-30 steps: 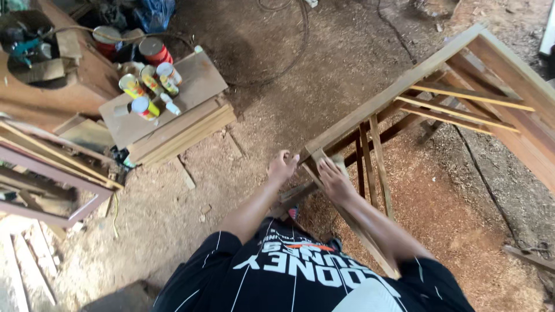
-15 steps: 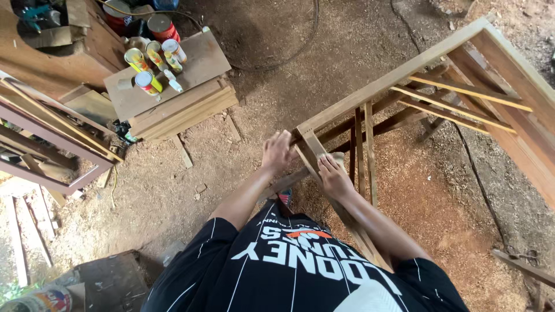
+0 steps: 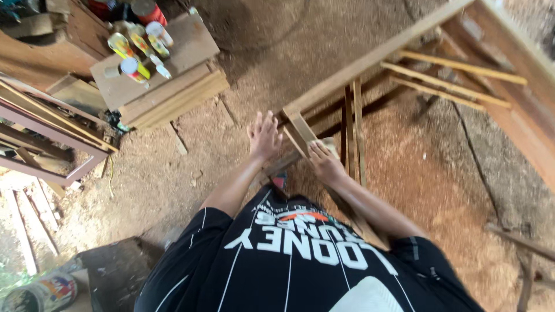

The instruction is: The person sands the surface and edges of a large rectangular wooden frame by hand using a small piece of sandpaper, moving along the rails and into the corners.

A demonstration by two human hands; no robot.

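A large wooden frame (image 3: 370,60) lies on the sawdust floor in front of me, with thin slats across it. My right hand (image 3: 324,163) rests on the frame's near corner rail (image 3: 302,132), with a small pale piece under its fingers. My left hand (image 3: 264,136) hovers flat beside that corner, fingers spread, holding nothing. My black printed shirt fills the bottom of the view.
A stack of boards (image 3: 167,95) at upper left carries several spray cans (image 3: 139,49). Another wooden frame (image 3: 52,138) leans at the left. A paint tin (image 3: 40,292) sits at bottom left. Loose sticks (image 3: 520,242) lie at right.
My left hand has let go of the corner and lifted away with fingers spread. My right hand slid a little along the rail. The camera moved closer.
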